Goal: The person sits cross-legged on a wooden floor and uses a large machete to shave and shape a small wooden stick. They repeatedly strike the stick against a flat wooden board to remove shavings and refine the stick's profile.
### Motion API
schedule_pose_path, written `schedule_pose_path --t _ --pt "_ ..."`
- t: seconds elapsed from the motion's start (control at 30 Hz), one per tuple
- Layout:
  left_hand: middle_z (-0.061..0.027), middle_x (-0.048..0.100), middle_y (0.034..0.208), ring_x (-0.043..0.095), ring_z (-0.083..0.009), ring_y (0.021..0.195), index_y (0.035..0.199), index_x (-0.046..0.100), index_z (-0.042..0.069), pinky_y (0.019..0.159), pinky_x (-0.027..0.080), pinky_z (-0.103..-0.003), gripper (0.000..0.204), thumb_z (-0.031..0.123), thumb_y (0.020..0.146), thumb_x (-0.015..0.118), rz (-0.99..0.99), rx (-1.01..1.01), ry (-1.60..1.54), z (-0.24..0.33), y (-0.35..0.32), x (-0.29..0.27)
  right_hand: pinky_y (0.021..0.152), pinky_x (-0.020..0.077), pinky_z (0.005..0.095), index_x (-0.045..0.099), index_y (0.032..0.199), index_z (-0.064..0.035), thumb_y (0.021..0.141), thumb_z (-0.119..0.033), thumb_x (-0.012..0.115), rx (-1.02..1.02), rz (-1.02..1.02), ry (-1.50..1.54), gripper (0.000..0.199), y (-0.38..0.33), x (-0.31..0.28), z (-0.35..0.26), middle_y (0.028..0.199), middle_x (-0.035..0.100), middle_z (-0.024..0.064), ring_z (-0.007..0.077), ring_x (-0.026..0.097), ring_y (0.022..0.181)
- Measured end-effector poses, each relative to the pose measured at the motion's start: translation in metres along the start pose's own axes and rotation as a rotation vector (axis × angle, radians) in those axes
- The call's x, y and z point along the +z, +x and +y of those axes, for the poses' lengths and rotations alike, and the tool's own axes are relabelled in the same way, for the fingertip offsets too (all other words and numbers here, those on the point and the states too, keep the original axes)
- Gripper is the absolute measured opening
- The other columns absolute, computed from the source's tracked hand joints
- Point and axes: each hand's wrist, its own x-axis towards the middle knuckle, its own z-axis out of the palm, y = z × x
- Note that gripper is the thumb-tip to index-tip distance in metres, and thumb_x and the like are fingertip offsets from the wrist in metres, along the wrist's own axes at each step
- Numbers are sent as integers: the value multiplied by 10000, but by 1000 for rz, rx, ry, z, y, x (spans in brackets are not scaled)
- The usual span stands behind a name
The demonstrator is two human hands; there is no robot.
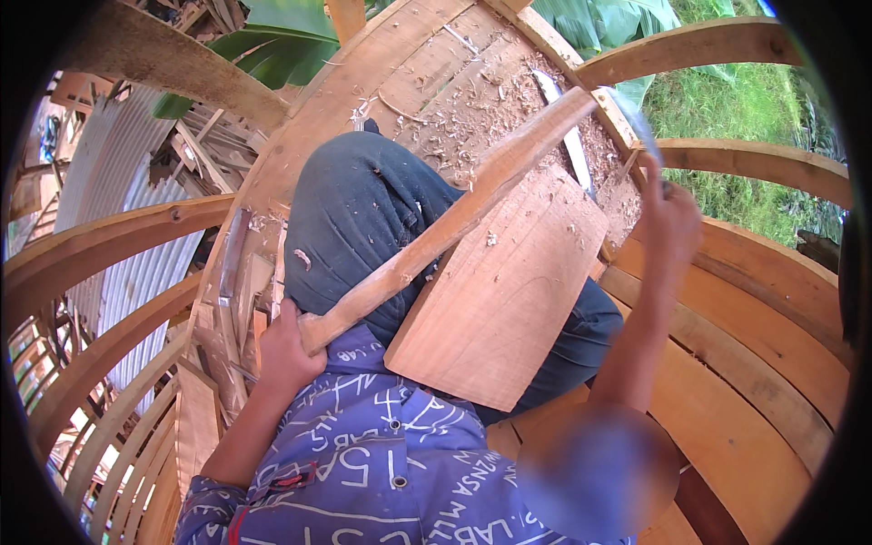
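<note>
My left hand [289, 345] is closed round the near end of a long, slightly curved wooden strip [445, 218]. The strip slants up to the right, over my thigh and a broad wooden board [509, 286] that lies across my lap. Raised at the right, my right hand [670, 209] grips a tool with a thin grey blade [643, 127], smeared by motion; its exact kind cannot be made out. The blade stands beside the strip's far end, seemingly apart from it.
I sit inside a ribbed wooden hull, with curved ribs [695, 45] at both sides. Shavings [454, 118] litter the planks ahead. A long pale metal blade [572, 141] lies beyond the board. Corrugated sheets [118, 200] and scrap wood are outside left, grass [727, 109] outside right.
</note>
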Motion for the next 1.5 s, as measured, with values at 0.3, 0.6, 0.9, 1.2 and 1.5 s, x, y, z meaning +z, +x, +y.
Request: schedule_pose_path --t 0.3,0.6,0.9,1.2,1.5 --pt "-254 561 752 569 -457 721 1021 398 -30 627 458 -486 510 113 597 644 -17 16 -71 -8 2 6 432 402 370 539 535 -78 771 -591 666 -444 -36 108 578 -67 -37 -40 448 507 85 246 516 395" --pt "-238 566 746 579 -448 736 1009 407 -12 623 462 -479 492 115 595 641 16 21 -99 0 6 2 540 461 403 614 607 -18 824 -683 515 -179 -126 1 707 -13 -7 -37 533 560 151 308 601 552" --pt "-249 565 770 574 -462 758 1041 394 -30 645 460 -483 510 99 605 623 -117 21 -140 -10 9 -2 517 404 402 599 598 -18 825 -595 590 54 -98 187 620 -21 -31 13 521 548 138 283 539 495" --pt "-212 587 962 598 -377 905 1278 345 -24 829 453 -364 715 57 599 552 -324 -6 -332 -9 22 -23 417 379 362 500 533 -59 751 -563 699 -488 -65 167 584 -45 13 -39 432 445 86 265 482 395" --pt "-187 581 1113 582 -331 1026 1334 319 9 899 430 -350 805 46 582 604 -379 25 -447 -15 31 -26 531 418 420 551 577 -4 847 -594 562 140 25 176 649 17 7 51 545 556 136 316 557 532"
